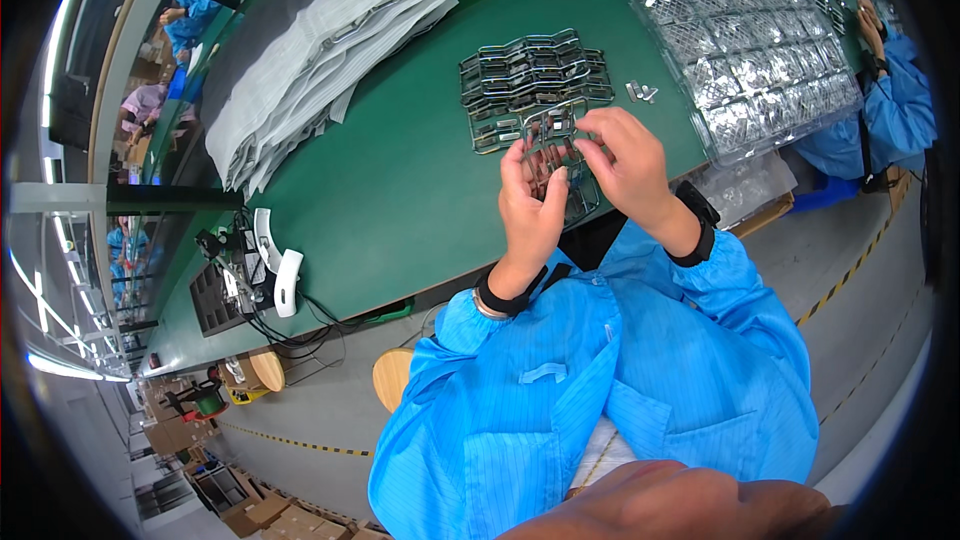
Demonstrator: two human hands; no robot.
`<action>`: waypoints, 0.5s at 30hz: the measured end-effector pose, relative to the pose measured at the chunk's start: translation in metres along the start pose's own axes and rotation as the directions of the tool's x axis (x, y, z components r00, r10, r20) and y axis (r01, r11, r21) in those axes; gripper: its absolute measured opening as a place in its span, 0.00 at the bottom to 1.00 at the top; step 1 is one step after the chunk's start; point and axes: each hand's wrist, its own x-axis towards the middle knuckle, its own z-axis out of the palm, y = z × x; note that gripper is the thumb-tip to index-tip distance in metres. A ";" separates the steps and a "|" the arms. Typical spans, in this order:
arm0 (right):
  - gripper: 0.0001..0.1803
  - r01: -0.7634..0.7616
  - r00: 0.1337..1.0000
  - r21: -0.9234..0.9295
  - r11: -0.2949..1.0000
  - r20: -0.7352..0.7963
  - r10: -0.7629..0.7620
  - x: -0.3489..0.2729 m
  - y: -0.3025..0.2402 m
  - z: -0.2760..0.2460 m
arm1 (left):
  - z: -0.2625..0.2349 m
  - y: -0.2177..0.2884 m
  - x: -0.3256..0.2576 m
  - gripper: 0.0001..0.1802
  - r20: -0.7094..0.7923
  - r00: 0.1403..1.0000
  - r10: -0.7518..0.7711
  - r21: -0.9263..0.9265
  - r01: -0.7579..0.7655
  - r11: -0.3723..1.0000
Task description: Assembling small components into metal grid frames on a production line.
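My left hand [533, 212] grips a metal wire frame [555, 123] with small plates on it, raised over the near edge of the green table. At the frame's right side my right hand [632, 162] has its thumb and fingers brought together. Whether a small piece sits between those fingertips is too small to tell. Just beyond the hands lies a stack of similar wire frames [535, 68], partly covered by the held one. A few small metal clips [641, 92] lie loose to the right of that stack.
Clear plastic trays of shiny metal parts [745, 50] fill the right of the green table [400, 200]. White packing sheets [320, 70] are piled at the left. A white curved device [278, 265] with cables stands at the near left. Another person's blue sleeve [890, 90] shows far right.
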 end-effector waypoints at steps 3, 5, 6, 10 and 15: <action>0.14 -0.306 0.951 0.093 0.948 0.071 0.300 -0.001 -0.006 0.002 | 0.004 -0.001 -0.004 0.29 -0.009 0.997 0.079 0.095 -0.078 0.992; 0.16 -0.321 0.947 0.077 0.944 0.046 0.318 0.000 -0.008 0.002 | 0.003 0.001 -0.007 0.29 0.028 0.996 0.082 0.118 -0.085 0.989; 0.17 -0.336 0.942 0.063 0.940 0.029 0.335 0.001 -0.009 0.002 | 0.003 0.002 -0.009 0.30 0.057 0.995 0.083 0.143 -0.091 0.986; 0.20 -0.082 0.963 -0.093 0.992 -0.264 0.055 0.011 -0.014 0.001 | -0.003 0.007 -0.009 0.25 0.064 0.989 0.134 0.200 -0.144 0.969; 0.17 -0.040 0.994 -0.091 0.995 0.099 0.049 0.008 0.008 -0.006 | -0.007 0.005 -0.008 0.25 0.112 0.982 0.154 0.255 -0.178 0.950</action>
